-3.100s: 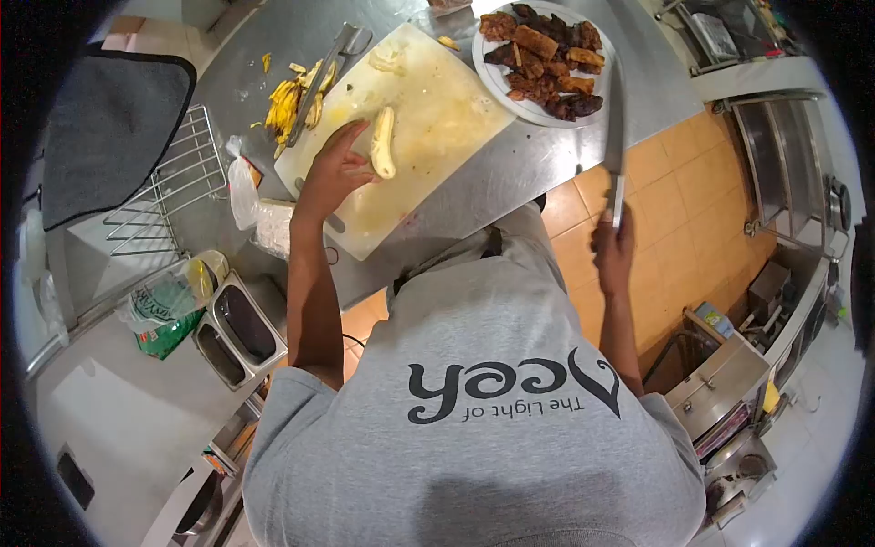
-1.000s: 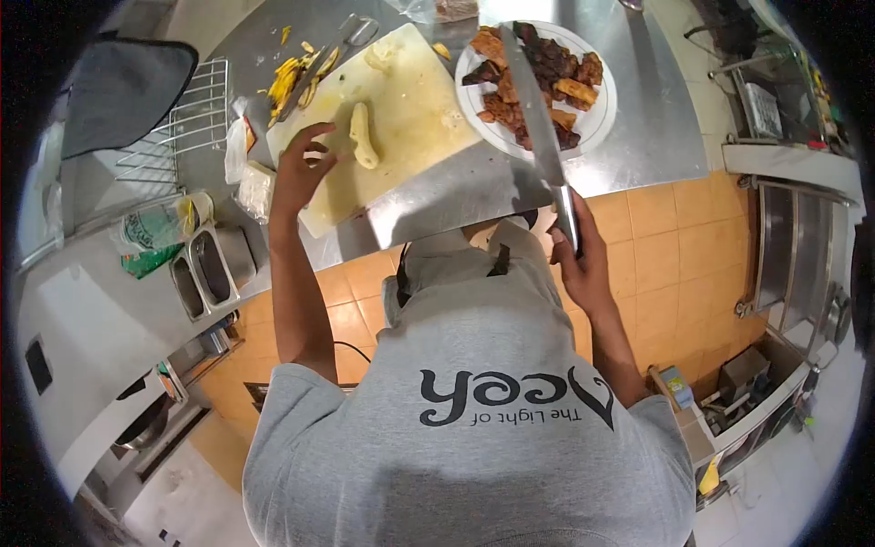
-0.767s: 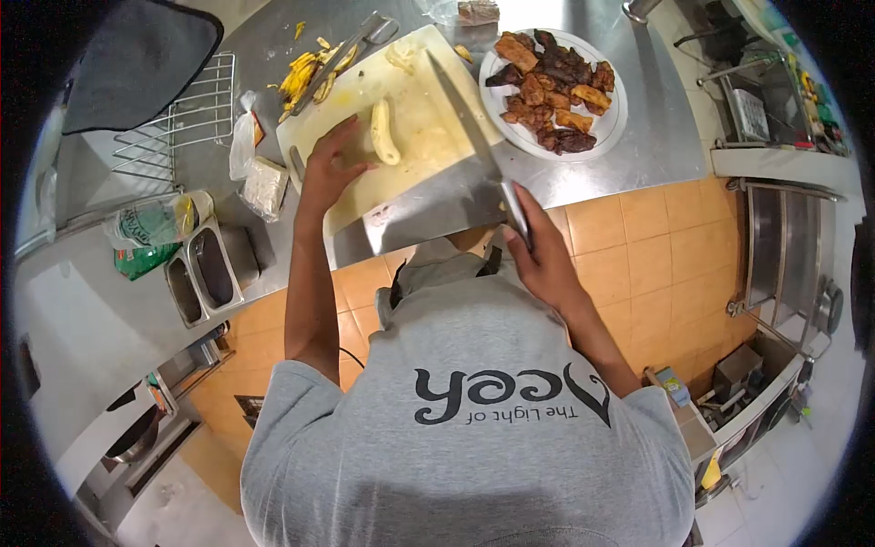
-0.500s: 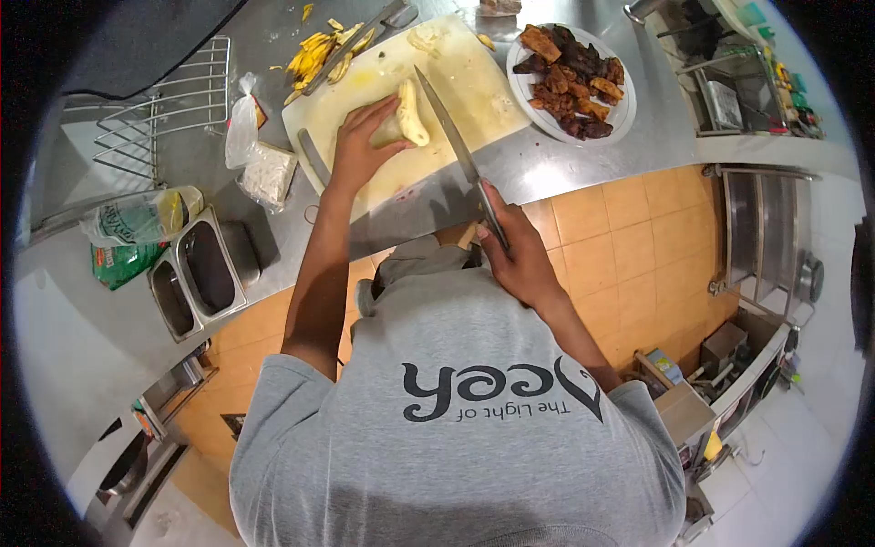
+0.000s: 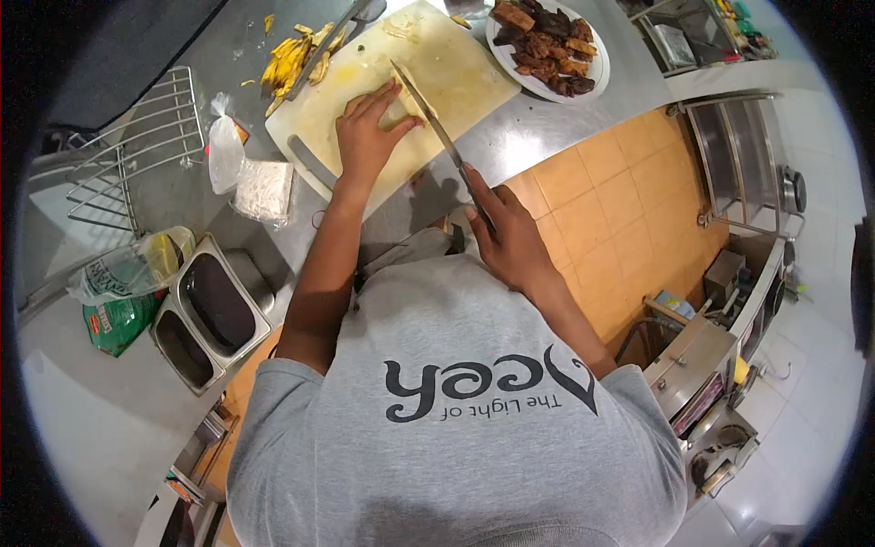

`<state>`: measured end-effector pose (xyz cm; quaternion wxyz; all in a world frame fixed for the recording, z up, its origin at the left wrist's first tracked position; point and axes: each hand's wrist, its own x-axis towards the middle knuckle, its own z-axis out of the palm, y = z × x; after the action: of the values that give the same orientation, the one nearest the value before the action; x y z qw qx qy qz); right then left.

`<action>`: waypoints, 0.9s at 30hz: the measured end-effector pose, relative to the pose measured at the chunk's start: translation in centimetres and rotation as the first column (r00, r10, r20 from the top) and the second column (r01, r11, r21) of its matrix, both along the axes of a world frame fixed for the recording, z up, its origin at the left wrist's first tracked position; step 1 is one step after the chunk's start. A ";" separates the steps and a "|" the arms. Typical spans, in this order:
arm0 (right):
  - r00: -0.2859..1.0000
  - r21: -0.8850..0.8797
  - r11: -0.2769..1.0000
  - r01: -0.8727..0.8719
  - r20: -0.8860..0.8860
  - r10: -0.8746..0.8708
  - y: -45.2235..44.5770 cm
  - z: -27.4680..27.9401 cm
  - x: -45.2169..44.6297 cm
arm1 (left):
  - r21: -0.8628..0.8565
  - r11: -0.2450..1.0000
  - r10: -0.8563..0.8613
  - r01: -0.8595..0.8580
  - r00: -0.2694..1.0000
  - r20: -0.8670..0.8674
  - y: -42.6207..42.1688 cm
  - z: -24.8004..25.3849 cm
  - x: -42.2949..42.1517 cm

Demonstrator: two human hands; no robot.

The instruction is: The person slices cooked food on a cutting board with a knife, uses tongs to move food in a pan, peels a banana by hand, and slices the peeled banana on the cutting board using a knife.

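A peeled banana (image 5: 409, 103) lies on the white cutting board (image 5: 483, 87), partly hidden by fingers and blade. My left hand (image 5: 368, 132) grips it from the left, thumb near the lower end and fingertips near the upper. In my right hand (image 5: 509, 230), closed round the handle, is a long knife (image 5: 439, 129). Its blade runs along the banana's right side; whether it cuts in, I cannot tell. A flat metal blade (image 5: 313, 161) lies at the board's left edge. Yellow banana peels (image 5: 290, 62) are piled beyond the board's upper left corner, under a long metal utensil (image 5: 330, 47).
A white plate (image 5: 597, 68) of dark browned food pieces stands right of the board. To the left are a wrapped pale block (image 5: 263, 191), a clear plastic bag (image 5: 225, 153), a wire rack (image 5: 137, 146) and metal containers (image 5: 219, 301).
The knife has moved left against the banana, and my right hand has come with it. My left fingers now cover more of the banana. The whole view has shifted slightly.
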<state>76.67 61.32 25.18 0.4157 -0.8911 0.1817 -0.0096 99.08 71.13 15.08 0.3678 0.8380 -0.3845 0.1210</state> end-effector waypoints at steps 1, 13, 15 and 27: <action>1.000 -0.021 1.000 0.001 0.003 -0.001 0.1 -0.2 0.0 | -0.001 1.000 -0.008 0.008 1.000 -0.004 0.0 -0.1 0.1; 1.000 -0.116 0.993 -0.005 0.017 0.007 -0.6 -1.0 -0.1 | 0.009 0.999 -0.033 0.033 0.999 -0.020 -0.3 0.0 0.5; 1.000 -0.097 0.995 -0.015 0.005 0.016 -0.9 -0.8 0.1 | -0.013 1.000 -0.014 0.015 0.998 0.054 -0.4 -0.5 0.8; 0.998 -0.106 0.993 -0.043 -0.057 0.038 -1.7 -0.9 0.5 | 0.029 1.000 -0.003 0.000 0.997 0.080 -0.8 -0.5 0.8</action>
<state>77.16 59.59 24.26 0.3621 -0.9156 0.1742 0.0135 99.90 70.29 14.59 0.3402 0.8375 -0.4011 0.1485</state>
